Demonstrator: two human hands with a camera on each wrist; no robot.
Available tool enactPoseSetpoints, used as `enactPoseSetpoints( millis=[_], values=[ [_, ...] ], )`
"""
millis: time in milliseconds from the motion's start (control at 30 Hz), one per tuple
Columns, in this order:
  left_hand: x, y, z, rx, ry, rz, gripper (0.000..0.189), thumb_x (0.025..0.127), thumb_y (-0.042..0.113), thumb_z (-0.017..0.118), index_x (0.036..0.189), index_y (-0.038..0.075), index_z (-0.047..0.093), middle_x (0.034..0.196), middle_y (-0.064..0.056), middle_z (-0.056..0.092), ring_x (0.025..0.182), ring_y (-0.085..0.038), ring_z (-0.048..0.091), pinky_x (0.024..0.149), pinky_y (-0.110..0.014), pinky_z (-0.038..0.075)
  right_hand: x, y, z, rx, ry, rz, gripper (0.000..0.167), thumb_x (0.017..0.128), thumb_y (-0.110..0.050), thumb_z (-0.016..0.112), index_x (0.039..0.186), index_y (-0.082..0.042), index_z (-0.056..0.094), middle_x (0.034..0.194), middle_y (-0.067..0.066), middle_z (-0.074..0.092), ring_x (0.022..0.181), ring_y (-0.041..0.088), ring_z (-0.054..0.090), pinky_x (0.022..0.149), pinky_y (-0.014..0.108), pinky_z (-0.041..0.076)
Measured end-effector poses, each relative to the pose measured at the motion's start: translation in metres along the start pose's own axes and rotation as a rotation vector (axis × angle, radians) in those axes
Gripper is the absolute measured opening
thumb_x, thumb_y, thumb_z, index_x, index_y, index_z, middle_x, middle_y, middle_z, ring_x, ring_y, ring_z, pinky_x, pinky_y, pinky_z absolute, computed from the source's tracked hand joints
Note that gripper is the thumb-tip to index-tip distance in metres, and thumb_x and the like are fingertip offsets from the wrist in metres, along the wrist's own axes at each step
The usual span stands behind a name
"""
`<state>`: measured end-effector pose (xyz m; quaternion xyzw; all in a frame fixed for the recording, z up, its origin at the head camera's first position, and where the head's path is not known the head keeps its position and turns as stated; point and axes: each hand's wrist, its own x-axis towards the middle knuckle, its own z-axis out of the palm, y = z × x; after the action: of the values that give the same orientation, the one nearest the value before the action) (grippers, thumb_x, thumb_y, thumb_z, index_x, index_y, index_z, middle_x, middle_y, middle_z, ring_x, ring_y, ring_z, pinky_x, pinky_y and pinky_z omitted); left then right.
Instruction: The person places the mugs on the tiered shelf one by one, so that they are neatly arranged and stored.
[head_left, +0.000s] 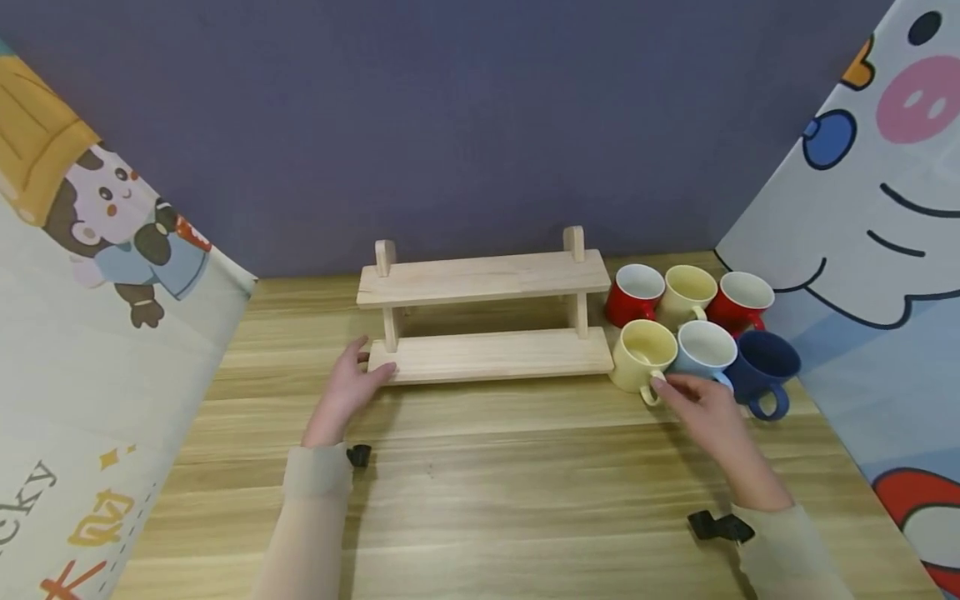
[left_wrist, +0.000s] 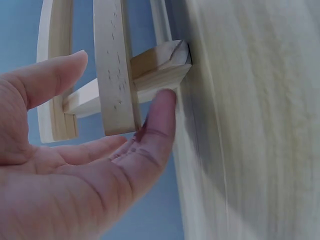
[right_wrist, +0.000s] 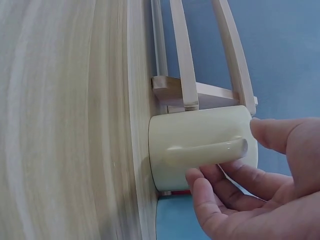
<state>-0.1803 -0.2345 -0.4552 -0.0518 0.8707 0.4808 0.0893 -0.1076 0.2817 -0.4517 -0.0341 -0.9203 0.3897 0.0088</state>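
A two-tier wooden rack (head_left: 491, 356) stands against the back wall. My left hand (head_left: 351, 387) is at the left end of its lower shelf (left_wrist: 116, 75), thumb above the board and fingers below and behind it. Right of the rack, a pale yellow mug (head_left: 637, 354) stands upright with its handle toward me. My right hand (head_left: 703, 410) holds the mug's handle (right_wrist: 205, 151), thumb on one side and fingers curled on the other. A light blue mug (head_left: 703, 346) stands right beside that yellow mug, partly behind my right hand.
A dark blue mug (head_left: 763, 362) ends the front row. Behind it stand a red mug (head_left: 636, 296), another yellow mug (head_left: 686, 293) and a second red mug (head_left: 741, 300). A grey-blue wall (head_left: 480, 125) borders the back of the wooden table (head_left: 510, 500); printed panels flank both sides.
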Motion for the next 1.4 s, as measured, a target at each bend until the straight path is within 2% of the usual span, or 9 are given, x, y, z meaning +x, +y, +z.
enactPoseSetpoints(
  millis=[267,467,733,900,1067,1167,1400],
  values=[
    [0.008,-0.001,-0.005,-0.027,-0.045,-0.034,0.08,0.1,0.02,0.067,0.158,-0.007,0.019,0.147,-0.033,0.036,0.133,-0.046,0.04,0.1,-0.052,0.045,0.005,0.001,0.004,0.011,0.013,-0.037,0.041,0.105,-0.032,0.061,0.113,0.007,0.073,0.099,0.017,0.071,0.085,0.029,0.056,0.068,0.033,0.047],
    [0.01,-0.001,-0.007,-0.044,-0.056,-0.055,0.074,0.1,0.016,0.067,0.154,-0.014,0.026,0.146,-0.033,0.039,0.132,-0.045,0.041,0.104,-0.051,0.043,0.007,0.005,0.007,0.076,0.004,-0.043,0.038,0.105,-0.03,0.06,0.113,0.005,0.075,0.103,0.015,0.073,0.089,0.023,0.056,0.071,0.023,0.047],
    [0.016,-0.003,-0.007,-0.084,-0.05,-0.055,0.071,0.099,0.012,0.066,0.151,-0.016,0.028,0.143,-0.034,0.042,0.129,-0.041,0.043,0.105,-0.048,0.042,0.006,0.011,0.009,0.223,-0.023,-0.017,0.039,0.106,-0.027,0.059,0.118,0.008,0.071,0.108,0.017,0.073,0.094,0.0,0.06,0.079,0.012,0.048],
    [0.017,-0.004,-0.006,-0.123,-0.049,-0.061,0.07,0.1,0.011,0.065,0.152,-0.016,0.026,0.145,-0.034,0.041,0.134,-0.041,0.041,0.107,-0.046,0.042,0.005,0.014,0.011,0.305,-0.027,-0.004,0.04,0.106,-0.025,0.06,0.12,0.011,0.069,0.107,0.018,0.073,0.093,0.001,0.062,0.08,0.012,0.049],
    [0.018,-0.004,-0.004,-0.151,-0.037,-0.064,0.066,0.1,0.01,0.066,0.149,-0.017,0.032,0.133,-0.03,0.052,0.115,-0.033,0.054,0.091,-0.032,0.051,0.006,0.019,0.015,0.298,0.002,0.003,0.037,0.105,-0.025,0.061,0.118,0.008,0.071,0.104,0.013,0.074,0.091,0.006,0.061,0.078,0.014,0.049],
    [0.019,-0.004,-0.003,-0.168,-0.032,-0.065,0.063,0.1,0.009,0.065,0.148,-0.017,0.034,0.129,-0.029,0.054,0.108,-0.029,0.057,0.083,-0.025,0.053,0.005,0.02,0.019,0.301,0.031,0.008,0.037,0.105,-0.026,0.062,0.117,0.007,0.072,0.102,0.012,0.074,0.09,0.006,0.06,0.078,0.014,0.049],
    [0.022,-0.004,-0.001,-0.204,-0.035,-0.064,0.062,0.1,0.007,0.065,0.148,-0.017,0.035,0.128,-0.029,0.054,0.106,-0.028,0.058,0.081,-0.023,0.054,0.001,0.021,0.025,0.384,0.112,-0.012,0.034,0.104,-0.02,0.063,0.115,0.011,0.071,0.097,0.013,0.075,0.088,0.005,0.062,0.078,0.014,0.051]
  ],
)
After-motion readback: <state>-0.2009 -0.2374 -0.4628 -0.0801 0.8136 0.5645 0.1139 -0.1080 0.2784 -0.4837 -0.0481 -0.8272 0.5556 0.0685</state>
